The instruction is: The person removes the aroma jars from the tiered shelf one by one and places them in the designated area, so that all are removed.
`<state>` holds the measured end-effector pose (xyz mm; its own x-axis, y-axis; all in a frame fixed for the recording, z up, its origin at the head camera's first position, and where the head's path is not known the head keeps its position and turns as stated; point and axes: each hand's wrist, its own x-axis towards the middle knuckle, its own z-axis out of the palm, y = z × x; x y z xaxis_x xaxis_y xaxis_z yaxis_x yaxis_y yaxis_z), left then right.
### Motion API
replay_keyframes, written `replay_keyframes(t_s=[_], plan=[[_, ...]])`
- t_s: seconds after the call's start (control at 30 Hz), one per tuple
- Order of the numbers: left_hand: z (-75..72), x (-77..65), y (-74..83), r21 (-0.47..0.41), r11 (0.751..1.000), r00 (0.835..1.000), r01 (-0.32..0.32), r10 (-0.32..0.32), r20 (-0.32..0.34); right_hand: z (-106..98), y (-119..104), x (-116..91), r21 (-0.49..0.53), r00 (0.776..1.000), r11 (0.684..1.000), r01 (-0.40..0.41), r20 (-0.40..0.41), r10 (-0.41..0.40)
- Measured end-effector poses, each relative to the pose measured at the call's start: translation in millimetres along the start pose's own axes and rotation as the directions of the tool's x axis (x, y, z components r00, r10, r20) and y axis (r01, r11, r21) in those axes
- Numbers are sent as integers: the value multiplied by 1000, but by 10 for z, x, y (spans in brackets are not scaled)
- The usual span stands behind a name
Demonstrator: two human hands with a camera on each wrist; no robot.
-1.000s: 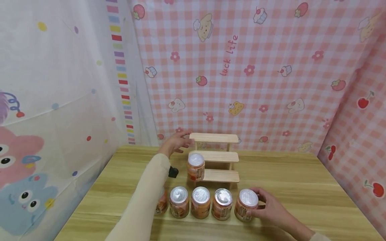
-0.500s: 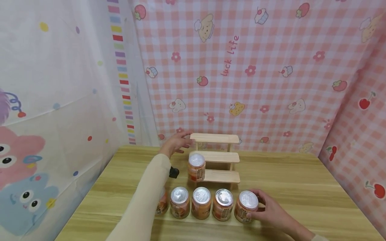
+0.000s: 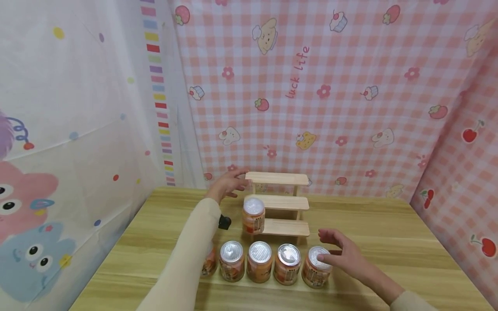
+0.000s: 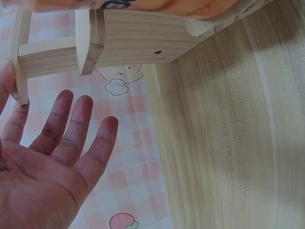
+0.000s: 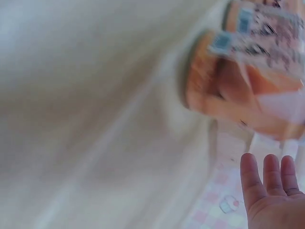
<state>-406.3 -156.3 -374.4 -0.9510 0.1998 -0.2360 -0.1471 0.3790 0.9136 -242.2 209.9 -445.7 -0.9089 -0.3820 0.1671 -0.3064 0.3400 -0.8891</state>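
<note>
A small three-tier wooden shelf (image 3: 283, 227) stands at the back of the table. My left hand (image 3: 229, 183) holds the left end of its top board between thumb and index finger, the other fingers spread straight below. A can with an orange label (image 3: 253, 218) stands on the bottom tier's left end. Several like cans, such as the one mid-row (image 3: 259, 263), stand in front. At the row's right end, my right hand (image 3: 346, 255) is spread beside a can (image 3: 316, 272), its thumb in front of the lid. Its straight fingers (image 5: 271, 176) grip nothing. My left sleeve partly hides the leftmost can (image 3: 209, 261).
A small black object (image 3: 224, 222) lies left of the shelf. Behind the table (image 3: 373, 224) hangs a pink checked cloth (image 3: 249, 129). A white cloth with cartoon figures (image 3: 97, 164) closes the left side, more checked cloth the right.
My right hand has let go of the rightmost can and moved slightly up from it, fingers spread. That can stays standing. The left hand keeps its place at the shelf.
</note>
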Motion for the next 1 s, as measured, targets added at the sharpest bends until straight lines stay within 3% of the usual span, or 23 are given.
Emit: replay_keyframes(t_s=[0.1,0.37,0.57,0.77,1.0], plan=[[-11,-7,-13,-2,1000,1000,-1,1,0,-52,-67,110,-13,1000,1000,21,-17,-22],[-16,-18,-33,1,1000,1000,-6,6,0,-253,-234,502,-67,999,996,-51,-14,50],[-18,6,-37,-7,1000,1000,-5,5,16,-329,-300,843,-127,999,991,-50,-20,48],[-18,-3,-26,-7,1000,1000,-13,14,20,-243,-410,1097,-162,998,986,-49,20,53],[-35,-19,-7,-5,1000,1000,-17,17,15,-7,-672,1298,-186,996,982,-32,73,47]])
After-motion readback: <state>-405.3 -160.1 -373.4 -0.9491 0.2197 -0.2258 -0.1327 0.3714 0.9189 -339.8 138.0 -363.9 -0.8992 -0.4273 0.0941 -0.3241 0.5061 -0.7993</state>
